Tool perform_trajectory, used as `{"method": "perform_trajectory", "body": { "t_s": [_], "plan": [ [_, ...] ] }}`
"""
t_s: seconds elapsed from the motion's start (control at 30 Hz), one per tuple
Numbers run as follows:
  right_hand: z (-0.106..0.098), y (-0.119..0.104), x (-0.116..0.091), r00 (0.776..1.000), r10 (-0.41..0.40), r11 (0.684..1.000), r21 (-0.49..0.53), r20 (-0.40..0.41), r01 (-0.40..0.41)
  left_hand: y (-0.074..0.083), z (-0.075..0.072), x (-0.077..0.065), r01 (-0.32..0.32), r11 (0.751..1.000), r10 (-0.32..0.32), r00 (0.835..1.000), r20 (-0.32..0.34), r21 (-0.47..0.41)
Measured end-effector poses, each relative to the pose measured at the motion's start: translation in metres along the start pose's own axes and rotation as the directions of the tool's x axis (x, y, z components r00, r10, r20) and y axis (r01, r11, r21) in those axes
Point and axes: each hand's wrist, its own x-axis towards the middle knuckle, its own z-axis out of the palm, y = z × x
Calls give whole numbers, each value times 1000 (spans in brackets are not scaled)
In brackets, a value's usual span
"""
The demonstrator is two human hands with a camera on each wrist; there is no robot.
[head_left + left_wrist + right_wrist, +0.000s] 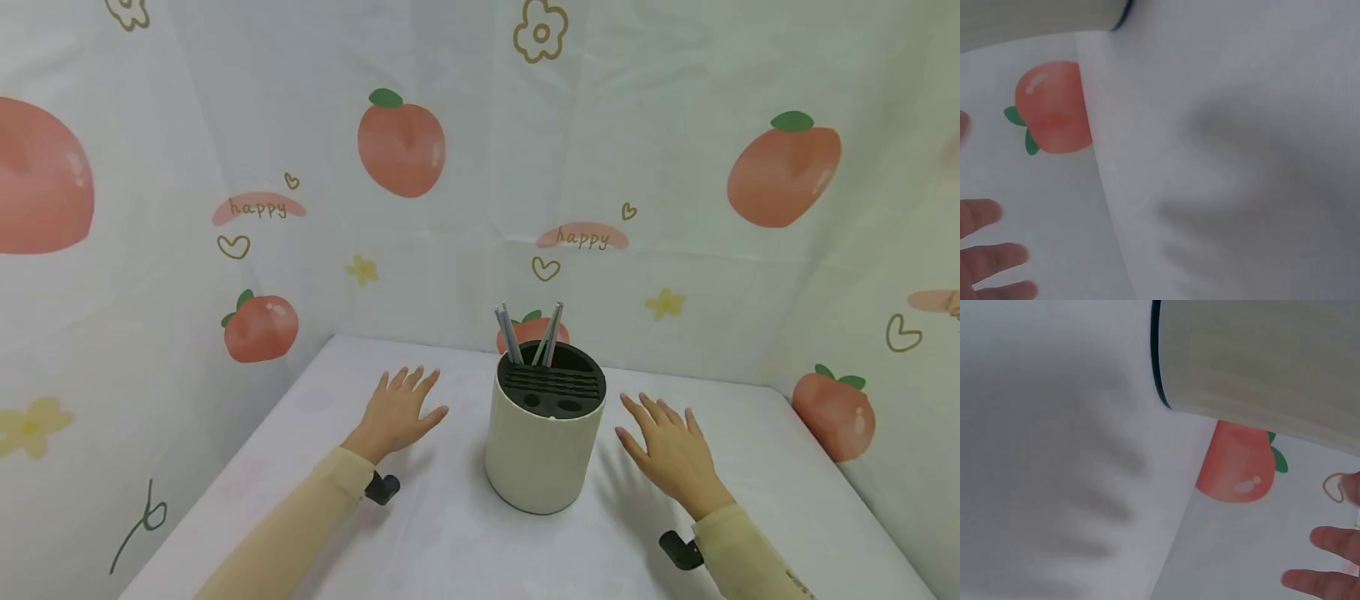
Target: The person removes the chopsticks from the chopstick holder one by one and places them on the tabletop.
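Note:
A cream round pen holder with a black slotted insert stands in the middle of the white table. Several pens stick up from its back slots. My left hand hovers flat, fingers spread, to the left of the holder and holds nothing. To the holder's right, my right hand is also flat with straight fingers and empty. In the left wrist view only fingertips show at the lower left, with the holder's wall at the top. The right wrist view shows the holder close by and fingertips.
Cloth walls printed with peaches and flowers close in the table on the left, back and right. The table's white surface runs around the holder and toward the front edge.

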Motion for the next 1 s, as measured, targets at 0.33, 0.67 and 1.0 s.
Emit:
{"method": "perform_trajectory", "body": {
  "t_s": [0.33, 0.67, 1.0],
  "plan": [
    [-3, -1, 0, 999, 53, 991, 120, 13, -54, 7, -3, -2, 76, 984, -64, 995, 78, -164],
    [-6, 1, 1, 997, 77, 982, 170, 23, -80, 6, 1, -4, 107, 974, -87, 990, 109, -202],
    [-35, 0, 23, 994, 97, 886, 450, 51, -110, 12, -28, 10, 56, 942, -44, 998, 43, -330]
  ]
}}
